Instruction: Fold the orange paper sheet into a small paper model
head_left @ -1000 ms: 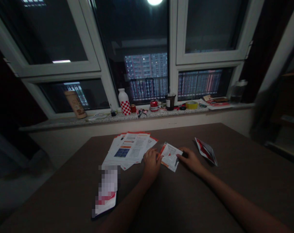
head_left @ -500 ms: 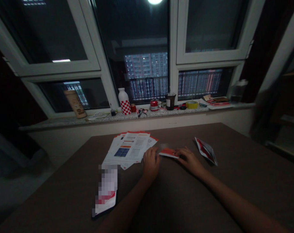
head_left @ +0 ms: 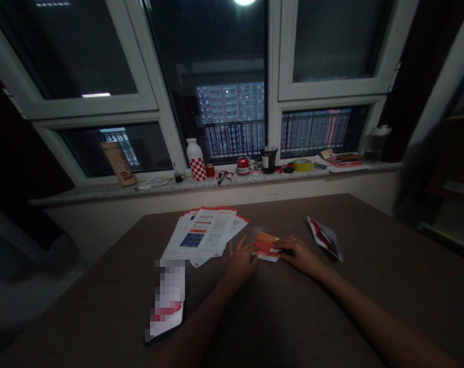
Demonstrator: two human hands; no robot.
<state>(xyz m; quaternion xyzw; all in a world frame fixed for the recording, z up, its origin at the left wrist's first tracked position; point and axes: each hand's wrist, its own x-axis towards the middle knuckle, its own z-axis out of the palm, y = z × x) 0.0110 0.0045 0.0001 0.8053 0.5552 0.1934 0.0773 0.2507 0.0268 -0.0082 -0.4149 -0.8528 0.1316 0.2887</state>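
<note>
A folded red-and-orange leaflet (head_left: 267, 244) with a white lower edge lies on the dark table, between my two hands. My left hand (head_left: 242, 261) is palm down at its left edge, fingers spread, with the nearest fingertips touching the paper. At the right edge, the bent fingers of my right hand (head_left: 299, 255) are closed on the leaflet; part of that edge is hidden under them. Just beyond my left hand is a fanned stack of printed sheets (head_left: 204, 232) with orange margins. Right of my right hand stands a half-open, folded red-and-white paper (head_left: 325, 239).
A phone (head_left: 167, 301), its screen blurred out, lies at the left of the brown table (head_left: 354, 306). Along the windowsill (head_left: 158, 190) are a checkered bottle (head_left: 197, 161), a tan tumbler (head_left: 118, 163), a red can (head_left: 243, 166), a dark cup (head_left: 269, 161) and yellow tape (head_left: 303, 165).
The leaflet has tilted down flatter, showing more of its red-orange face. My left hand has shifted slightly right, spread its fingers and reached the leaflet's left edge. My right hand has barely moved.
</note>
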